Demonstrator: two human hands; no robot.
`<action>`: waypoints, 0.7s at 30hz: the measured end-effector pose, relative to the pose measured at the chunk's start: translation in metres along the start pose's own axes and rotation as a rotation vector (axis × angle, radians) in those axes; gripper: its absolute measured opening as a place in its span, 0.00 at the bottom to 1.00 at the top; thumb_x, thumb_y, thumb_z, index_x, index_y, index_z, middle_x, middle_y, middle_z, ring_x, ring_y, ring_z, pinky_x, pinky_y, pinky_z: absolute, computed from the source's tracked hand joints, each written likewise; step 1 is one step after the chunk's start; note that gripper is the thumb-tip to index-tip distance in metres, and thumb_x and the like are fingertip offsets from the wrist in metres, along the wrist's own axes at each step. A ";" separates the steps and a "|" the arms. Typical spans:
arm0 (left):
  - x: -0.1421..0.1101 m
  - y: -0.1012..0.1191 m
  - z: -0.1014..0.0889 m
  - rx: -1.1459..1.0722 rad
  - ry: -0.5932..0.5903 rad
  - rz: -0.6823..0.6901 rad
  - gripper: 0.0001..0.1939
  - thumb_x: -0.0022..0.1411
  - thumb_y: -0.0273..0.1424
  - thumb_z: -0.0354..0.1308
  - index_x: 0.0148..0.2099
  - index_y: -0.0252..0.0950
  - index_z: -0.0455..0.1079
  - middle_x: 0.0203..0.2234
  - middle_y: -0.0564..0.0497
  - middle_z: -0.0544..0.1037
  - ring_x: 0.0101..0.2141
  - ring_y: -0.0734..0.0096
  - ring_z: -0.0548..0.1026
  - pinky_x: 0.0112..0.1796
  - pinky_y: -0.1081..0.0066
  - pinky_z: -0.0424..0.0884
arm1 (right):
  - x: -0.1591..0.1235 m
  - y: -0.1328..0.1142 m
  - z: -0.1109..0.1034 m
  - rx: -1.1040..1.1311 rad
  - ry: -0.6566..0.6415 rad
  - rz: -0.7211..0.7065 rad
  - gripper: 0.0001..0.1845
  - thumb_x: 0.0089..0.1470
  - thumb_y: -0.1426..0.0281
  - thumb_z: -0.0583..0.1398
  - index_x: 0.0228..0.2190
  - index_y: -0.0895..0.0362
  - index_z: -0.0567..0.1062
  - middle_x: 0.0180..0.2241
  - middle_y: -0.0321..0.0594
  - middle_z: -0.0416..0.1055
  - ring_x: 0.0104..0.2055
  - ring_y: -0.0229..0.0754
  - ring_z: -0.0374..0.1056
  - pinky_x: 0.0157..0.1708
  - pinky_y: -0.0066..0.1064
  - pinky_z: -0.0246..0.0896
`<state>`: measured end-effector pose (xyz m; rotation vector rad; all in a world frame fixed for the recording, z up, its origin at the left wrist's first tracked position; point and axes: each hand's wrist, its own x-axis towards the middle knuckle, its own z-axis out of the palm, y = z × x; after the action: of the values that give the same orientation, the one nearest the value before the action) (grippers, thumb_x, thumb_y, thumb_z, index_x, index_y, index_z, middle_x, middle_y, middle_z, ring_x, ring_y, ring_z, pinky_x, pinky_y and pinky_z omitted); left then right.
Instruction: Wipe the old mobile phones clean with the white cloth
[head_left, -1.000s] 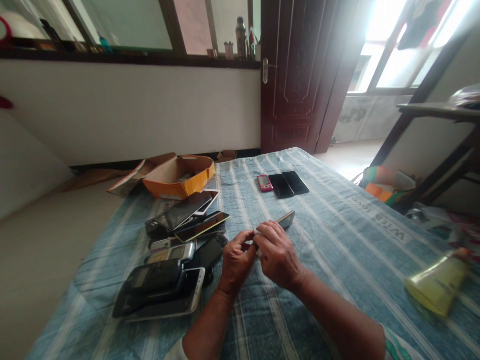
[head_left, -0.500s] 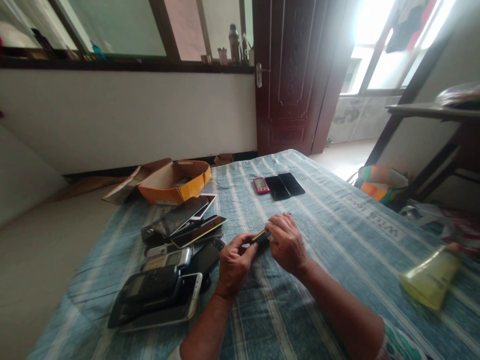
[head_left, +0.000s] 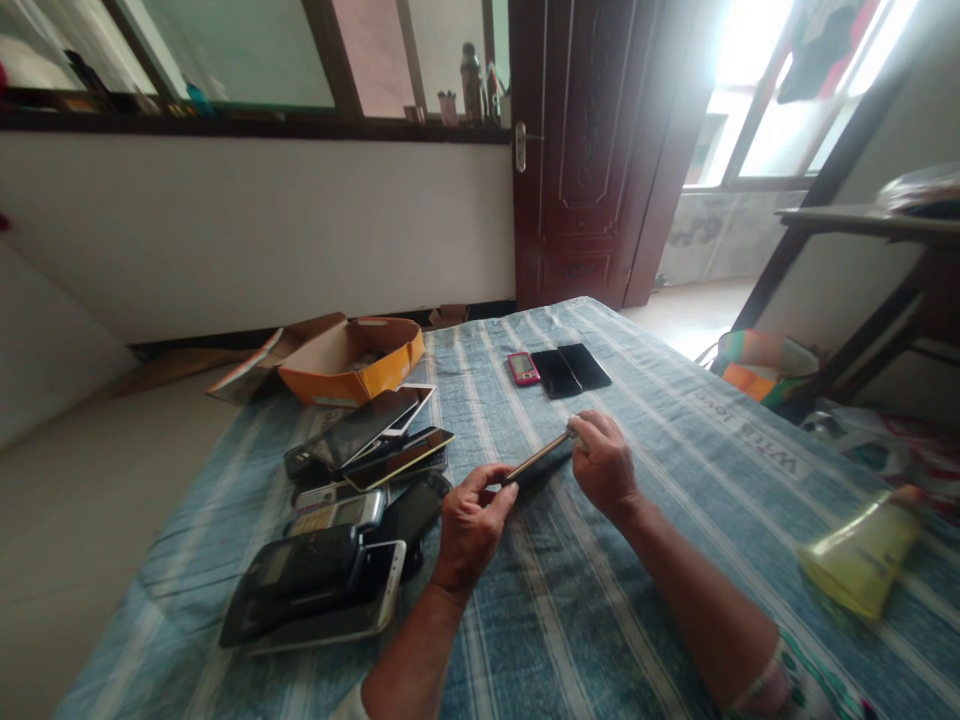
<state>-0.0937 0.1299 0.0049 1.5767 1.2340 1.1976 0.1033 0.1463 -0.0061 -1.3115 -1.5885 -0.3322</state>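
My left hand point(head_left: 474, 515) pinches the near end of a smartphone point(head_left: 536, 458), held edge-on so that its thin gold side faces me. At the phone's far end is my right hand point(head_left: 604, 462), fingers closed around a small white wipe point(head_left: 573, 425) that is mostly hidden and pressed to the phone's edge. Left of my hands lies a heap of old phones, among them a white-framed phone point(head_left: 390, 590), a black flip-style case point(head_left: 304, 572), a silver keypad phone point(head_left: 337, 512) and a yellow-edged phone point(head_left: 397, 458).
Beyond my hands, a pink phone point(head_left: 523, 369) lies beside two black phones point(head_left: 571, 370) on the striped tablecloth point(head_left: 555, 620). An open orange box point(head_left: 352, 375) stands at the back left. A yellow translucent packet point(head_left: 861, 555) lies at the right. Behind are a door point(head_left: 589, 210) and a wall.
My right hand has slid away from my left along the phone's edge to its far end, taking the white wipe along. More of the gold side shows. My left hand keeps its hold.
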 end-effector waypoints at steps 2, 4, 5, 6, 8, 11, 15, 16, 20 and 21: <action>0.000 -0.001 0.000 0.000 -0.004 0.004 0.09 0.52 0.31 0.61 0.37 0.36 0.76 0.29 0.53 0.79 0.25 0.74 0.74 0.29 0.77 0.70 | 0.000 -0.005 -0.001 -0.024 -0.007 -0.053 0.16 0.43 0.83 0.50 0.30 0.56 0.72 0.34 0.44 0.69 0.41 0.47 0.64 0.45 0.41 0.63; 0.000 -0.003 0.000 -0.011 -0.005 0.009 0.09 0.52 0.31 0.61 0.37 0.36 0.76 0.29 0.53 0.79 0.25 0.74 0.75 0.28 0.77 0.71 | -0.001 -0.015 -0.001 -0.044 -0.033 -0.112 0.15 0.45 0.83 0.50 0.30 0.57 0.72 0.35 0.45 0.68 0.45 0.48 0.63 0.49 0.44 0.61; 0.000 -0.004 0.001 -0.020 -0.009 0.008 0.09 0.52 0.32 0.61 0.37 0.35 0.76 0.29 0.52 0.80 0.25 0.74 0.75 0.29 0.77 0.71 | -0.002 -0.021 -0.001 -0.047 -0.049 -0.139 0.15 0.46 0.83 0.51 0.31 0.57 0.72 0.36 0.45 0.68 0.47 0.48 0.62 0.51 0.46 0.60; 0.000 -0.005 0.001 -0.032 -0.018 0.005 0.10 0.53 0.32 0.61 0.38 0.35 0.76 0.30 0.52 0.80 0.25 0.73 0.75 0.29 0.76 0.72 | -0.004 -0.029 0.000 -0.046 -0.066 -0.164 0.15 0.48 0.82 0.51 0.32 0.57 0.73 0.37 0.46 0.69 0.48 0.48 0.62 0.53 0.47 0.59; 0.001 -0.007 0.000 -0.060 -0.032 0.004 0.11 0.53 0.33 0.61 0.39 0.35 0.76 0.30 0.51 0.80 0.26 0.72 0.76 0.30 0.75 0.73 | -0.010 -0.046 0.002 -0.023 -0.093 -0.213 0.13 0.51 0.80 0.51 0.34 0.58 0.73 0.38 0.47 0.69 0.50 0.49 0.62 0.53 0.49 0.59; 0.003 -0.009 -0.001 -0.085 -0.031 0.037 0.11 0.53 0.33 0.61 0.39 0.34 0.76 0.32 0.50 0.80 0.28 0.71 0.77 0.32 0.75 0.74 | -0.019 -0.067 0.006 0.023 -0.109 -0.281 0.15 0.55 0.78 0.49 0.38 0.59 0.73 0.40 0.49 0.69 0.52 0.50 0.61 0.54 0.49 0.59; 0.004 -0.011 -0.002 -0.090 -0.032 0.062 0.12 0.54 0.32 0.60 0.41 0.34 0.76 0.34 0.49 0.80 0.33 0.68 0.78 0.35 0.74 0.74 | -0.024 -0.077 0.009 0.071 -0.133 -0.287 0.15 0.56 0.77 0.49 0.41 0.60 0.73 0.43 0.50 0.70 0.53 0.51 0.62 0.55 0.49 0.57; 0.004 -0.012 -0.002 -0.090 -0.034 0.058 0.12 0.54 0.33 0.60 0.41 0.34 0.75 0.35 0.48 0.80 0.33 0.68 0.78 0.35 0.74 0.74 | -0.024 -0.076 0.009 0.074 -0.132 -0.280 0.15 0.56 0.77 0.49 0.41 0.60 0.73 0.43 0.49 0.70 0.52 0.51 0.63 0.56 0.49 0.56; 0.003 -0.011 -0.002 -0.116 -0.037 0.042 0.14 0.54 0.34 0.61 0.42 0.34 0.75 0.35 0.47 0.80 0.32 0.66 0.78 0.34 0.72 0.75 | -0.024 -0.073 0.010 0.060 -0.114 -0.270 0.15 0.56 0.77 0.50 0.41 0.58 0.73 0.43 0.47 0.71 0.51 0.50 0.64 0.55 0.50 0.55; 0.003 -0.010 -0.002 -0.124 -0.040 0.037 0.14 0.54 0.35 0.61 0.42 0.34 0.75 0.35 0.47 0.80 0.32 0.66 0.78 0.34 0.72 0.75 | -0.024 -0.072 0.010 0.055 -0.104 -0.274 0.16 0.56 0.77 0.50 0.41 0.58 0.73 0.43 0.48 0.72 0.52 0.51 0.64 0.55 0.50 0.55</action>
<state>-0.0977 0.1348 -0.0037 1.5305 1.0884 1.2360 0.0340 0.1130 -0.0035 -1.0848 -1.8570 -0.3908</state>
